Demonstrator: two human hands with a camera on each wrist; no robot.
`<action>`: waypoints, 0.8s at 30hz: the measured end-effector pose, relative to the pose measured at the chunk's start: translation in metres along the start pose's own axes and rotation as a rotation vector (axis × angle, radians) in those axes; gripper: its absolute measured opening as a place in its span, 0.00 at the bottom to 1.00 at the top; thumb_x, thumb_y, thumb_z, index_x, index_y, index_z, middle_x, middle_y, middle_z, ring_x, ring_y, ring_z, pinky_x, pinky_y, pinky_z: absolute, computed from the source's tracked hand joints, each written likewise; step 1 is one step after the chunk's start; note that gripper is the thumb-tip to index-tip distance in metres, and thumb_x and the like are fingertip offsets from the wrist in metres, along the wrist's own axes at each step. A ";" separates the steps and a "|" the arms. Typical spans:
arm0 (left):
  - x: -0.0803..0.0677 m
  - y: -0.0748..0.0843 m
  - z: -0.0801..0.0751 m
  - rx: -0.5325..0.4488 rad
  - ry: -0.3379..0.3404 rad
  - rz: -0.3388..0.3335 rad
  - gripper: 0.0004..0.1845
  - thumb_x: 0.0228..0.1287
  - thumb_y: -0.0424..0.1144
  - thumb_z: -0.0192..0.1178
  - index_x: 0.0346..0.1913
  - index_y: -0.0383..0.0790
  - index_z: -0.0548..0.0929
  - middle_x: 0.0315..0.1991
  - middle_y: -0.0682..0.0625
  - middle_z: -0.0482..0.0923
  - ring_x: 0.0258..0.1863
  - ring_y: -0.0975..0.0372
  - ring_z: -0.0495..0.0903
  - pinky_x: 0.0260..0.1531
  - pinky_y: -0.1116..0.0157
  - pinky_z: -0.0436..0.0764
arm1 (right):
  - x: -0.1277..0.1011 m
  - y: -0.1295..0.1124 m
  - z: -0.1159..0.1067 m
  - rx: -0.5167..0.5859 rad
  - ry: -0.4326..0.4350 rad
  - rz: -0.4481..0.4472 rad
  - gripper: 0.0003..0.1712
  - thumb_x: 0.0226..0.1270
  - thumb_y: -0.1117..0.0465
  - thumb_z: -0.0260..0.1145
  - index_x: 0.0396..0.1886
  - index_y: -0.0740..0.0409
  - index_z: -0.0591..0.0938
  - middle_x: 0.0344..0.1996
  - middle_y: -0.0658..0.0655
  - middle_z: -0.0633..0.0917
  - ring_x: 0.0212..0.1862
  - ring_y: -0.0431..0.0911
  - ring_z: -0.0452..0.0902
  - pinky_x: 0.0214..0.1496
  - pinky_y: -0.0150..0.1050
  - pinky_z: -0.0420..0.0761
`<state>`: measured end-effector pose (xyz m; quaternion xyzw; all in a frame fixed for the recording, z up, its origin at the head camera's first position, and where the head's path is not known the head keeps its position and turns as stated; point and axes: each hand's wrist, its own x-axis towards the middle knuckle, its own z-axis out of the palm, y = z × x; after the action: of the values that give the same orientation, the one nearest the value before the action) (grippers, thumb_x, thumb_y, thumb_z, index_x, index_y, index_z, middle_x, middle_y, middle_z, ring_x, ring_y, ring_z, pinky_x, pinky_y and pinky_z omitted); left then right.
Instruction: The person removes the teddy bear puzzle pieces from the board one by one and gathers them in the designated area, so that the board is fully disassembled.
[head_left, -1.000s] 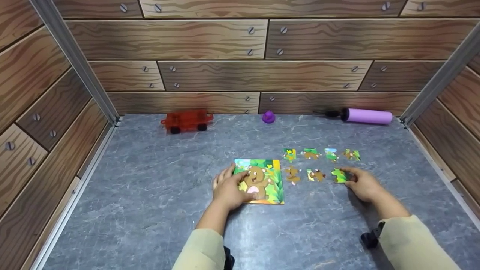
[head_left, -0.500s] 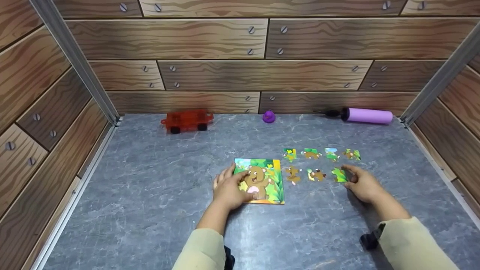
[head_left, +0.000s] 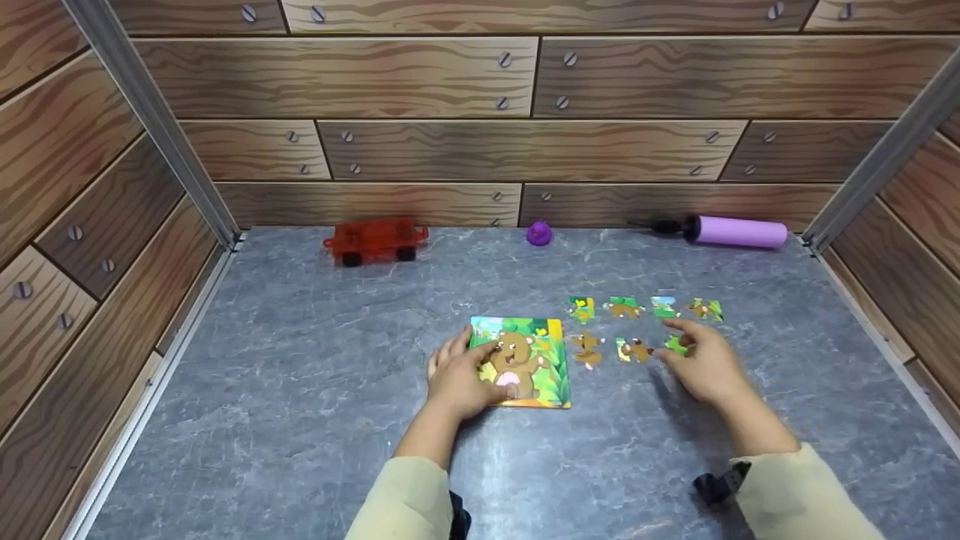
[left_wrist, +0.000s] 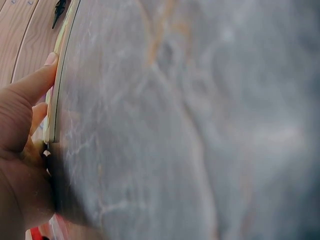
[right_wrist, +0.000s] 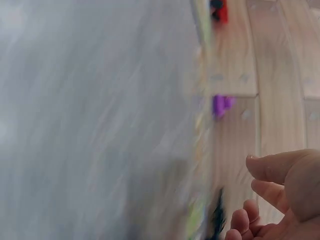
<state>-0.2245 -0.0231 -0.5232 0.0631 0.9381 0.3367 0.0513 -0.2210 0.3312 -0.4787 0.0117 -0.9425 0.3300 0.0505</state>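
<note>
A square jigsaw puzzle board (head_left: 551, 375) with a brown bear picture lies on the table. My left hand (head_left: 461, 379) rests on its left side, thumb and index finger on the picture and the other fingers by the left edge. In the left wrist view the thumb (left_wrist: 37, 82) touches the board's edge. My right hand (head_left: 705, 364) hovers over a green puzzle piece (head_left: 675, 343) and partly covers it; thumb and index finger are apart with nothing between them. Left of it lie a bear puzzle piece (head_left: 634, 350) and a brown puzzle piece (head_left: 587, 350).
Several puzzle pieces form a back row, from a yellow-green piece (head_left: 581, 307) to a brown-green piece (head_left: 706, 309). Along the back wall stand a red toy wagon (head_left: 375, 241), a purple rubber duck (head_left: 538, 233) and a lilac hand pump (head_left: 739, 232). Wood-patterned walls surround the grey table (head_left: 300, 375).
My right hand has let go of the green piece, risen off it and moved left, its thumb and index finger spreading. My left hand stays on the board.
</note>
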 end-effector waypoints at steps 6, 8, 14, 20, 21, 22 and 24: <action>0.000 0.000 0.001 -0.004 0.007 0.008 0.44 0.40 0.63 0.72 0.65 0.58 0.73 0.76 0.49 0.49 0.73 0.51 0.46 0.69 0.44 0.38 | -0.004 -0.037 0.028 0.120 0.002 -0.086 0.31 0.54 0.63 0.73 0.59 0.64 0.76 0.36 0.66 0.78 0.34 0.51 0.75 0.33 0.37 0.76; 0.000 0.000 0.001 -0.004 0.010 0.008 0.44 0.39 0.64 0.72 0.65 0.58 0.73 0.76 0.49 0.49 0.73 0.52 0.46 0.69 0.44 0.38 | -0.006 -0.049 0.039 0.128 -0.028 -0.113 0.31 0.53 0.62 0.74 0.59 0.63 0.77 0.36 0.64 0.79 0.36 0.51 0.75 0.37 0.38 0.76; -0.001 -0.001 0.000 0.001 0.015 0.004 0.44 0.40 0.64 0.72 0.65 0.58 0.73 0.75 0.49 0.49 0.73 0.51 0.47 0.70 0.45 0.38 | -0.011 -0.076 0.068 0.160 -0.182 -0.157 0.32 0.53 0.60 0.74 0.59 0.61 0.77 0.39 0.60 0.81 0.39 0.49 0.75 0.42 0.42 0.77; 0.001 0.000 0.000 0.003 0.016 0.018 0.44 0.39 0.63 0.73 0.65 0.59 0.74 0.75 0.49 0.50 0.73 0.50 0.47 0.69 0.44 0.38 | -0.019 -0.093 0.097 0.149 -0.323 -0.134 0.34 0.53 0.58 0.74 0.61 0.59 0.76 0.37 0.56 0.80 0.38 0.47 0.74 0.42 0.43 0.77; 0.001 -0.001 0.001 0.003 0.016 0.018 0.44 0.39 0.63 0.73 0.65 0.59 0.74 0.75 0.49 0.50 0.73 0.50 0.47 0.69 0.44 0.38 | -0.020 -0.095 0.101 0.128 -0.330 -0.127 0.34 0.53 0.57 0.74 0.61 0.58 0.76 0.38 0.55 0.80 0.39 0.46 0.75 0.44 0.44 0.78; 0.001 -0.001 0.001 0.001 0.017 0.017 0.44 0.39 0.63 0.73 0.65 0.59 0.74 0.75 0.49 0.50 0.73 0.50 0.48 0.69 0.44 0.38 | -0.020 -0.097 0.105 0.106 -0.333 -0.121 0.34 0.54 0.56 0.74 0.61 0.58 0.76 0.39 0.54 0.80 0.40 0.46 0.75 0.45 0.44 0.78; 0.001 -0.003 0.001 -0.001 0.022 0.012 0.44 0.38 0.63 0.73 0.64 0.59 0.74 0.75 0.49 0.51 0.73 0.50 0.48 0.69 0.44 0.38 | -0.021 -0.101 0.111 0.062 -0.329 -0.096 0.33 0.55 0.54 0.74 0.61 0.55 0.77 0.40 0.53 0.81 0.42 0.46 0.75 0.47 0.46 0.77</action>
<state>-0.2256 -0.0242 -0.5258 0.0649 0.9380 0.3382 0.0391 -0.2047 0.1830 -0.5045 0.1118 -0.9259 0.3498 -0.0892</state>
